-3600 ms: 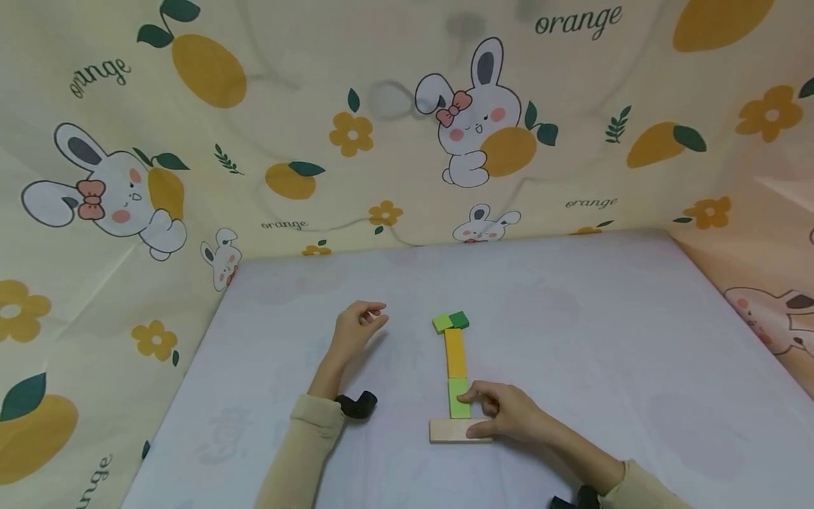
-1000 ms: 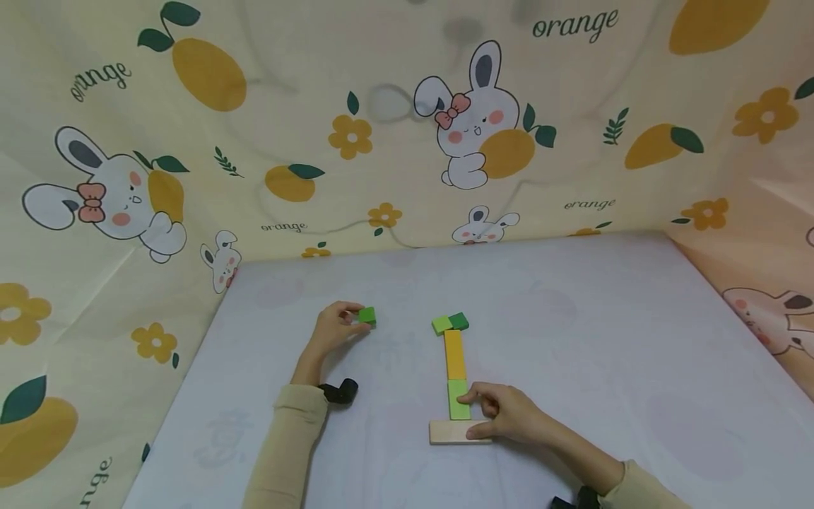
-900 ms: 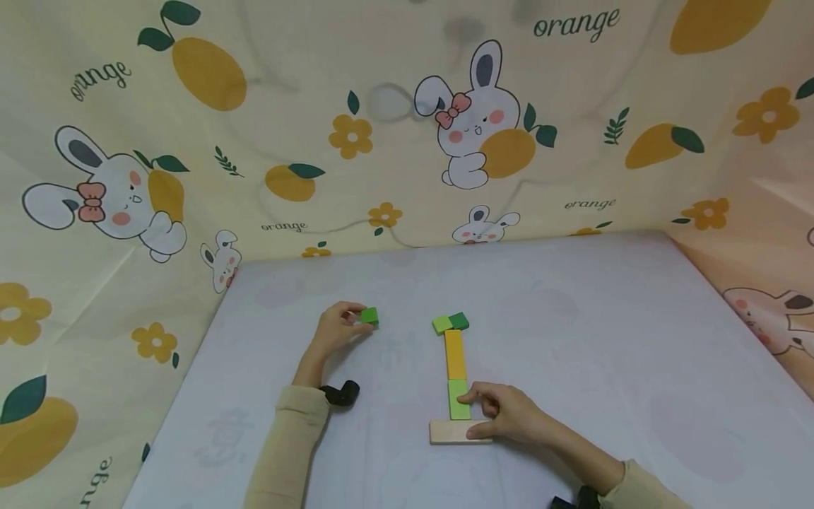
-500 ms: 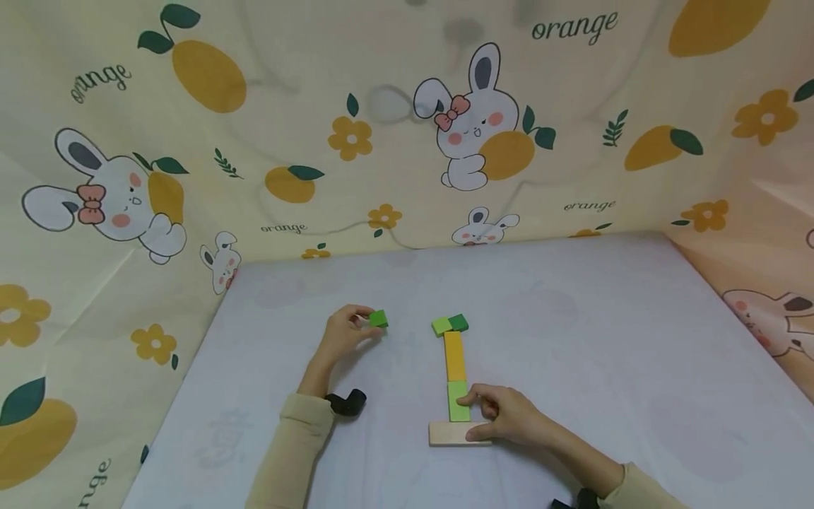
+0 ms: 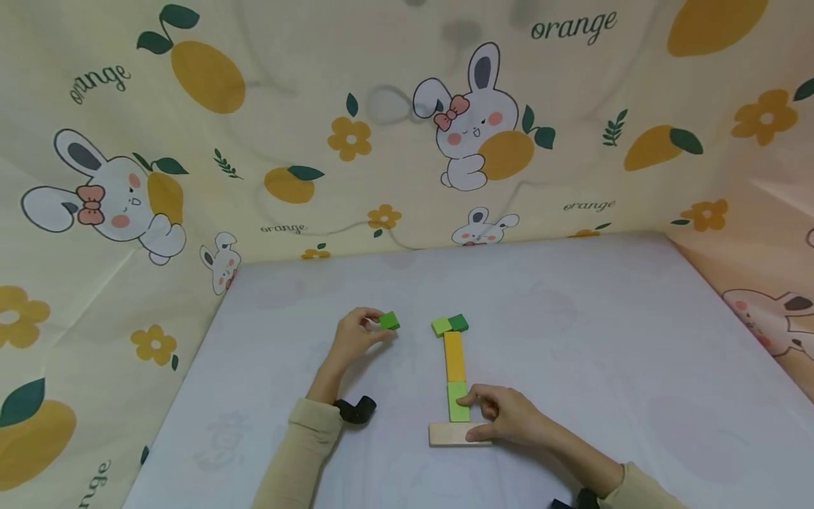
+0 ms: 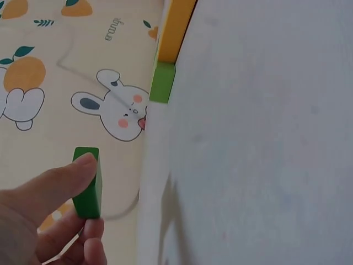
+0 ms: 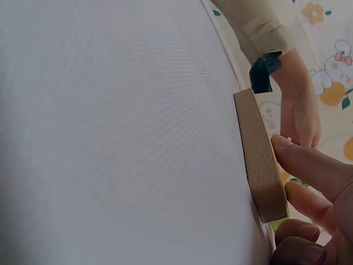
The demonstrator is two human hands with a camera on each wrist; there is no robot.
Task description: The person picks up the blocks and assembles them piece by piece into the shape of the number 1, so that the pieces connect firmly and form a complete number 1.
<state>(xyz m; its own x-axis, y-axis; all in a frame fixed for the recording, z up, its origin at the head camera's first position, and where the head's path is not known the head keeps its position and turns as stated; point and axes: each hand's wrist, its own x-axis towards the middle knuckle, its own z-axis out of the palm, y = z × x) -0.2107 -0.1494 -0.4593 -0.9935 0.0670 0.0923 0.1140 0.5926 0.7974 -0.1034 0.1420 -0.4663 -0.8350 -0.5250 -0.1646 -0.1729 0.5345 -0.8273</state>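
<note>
In the head view, my left hand (image 5: pixel 355 336) pinches a small green block (image 5: pixel 389 321) between thumb and fingers, left of a row of blocks. The left wrist view shows the thumb over the face of this green block (image 6: pixel 92 197). My right hand (image 5: pixel 518 417) lies at the near end of the row. Its thumb rests on a plain wooden block (image 5: pixel 446 435) and its bent index finger touches a light green block (image 5: pixel 456 410). Beyond that lies a yellow-orange block (image 5: pixel 454 357). A smaller light green block (image 5: pixel 441 326) and a dark green block (image 5: pixel 459 322) sit slanted at the far end.
A white-covered table (image 5: pixel 604 339) lies under the blocks. Behind it and at both sides hangs a cream cloth (image 5: pixel 394 42) printed with rabbits and oranges. Black wrist straps (image 5: pixel 357 410) stick out beside the sleeves.
Empty-fingered at first, my left hand came to hold the green block farther left, then moved right with it toward the row. My right hand and the row have stayed in place.
</note>
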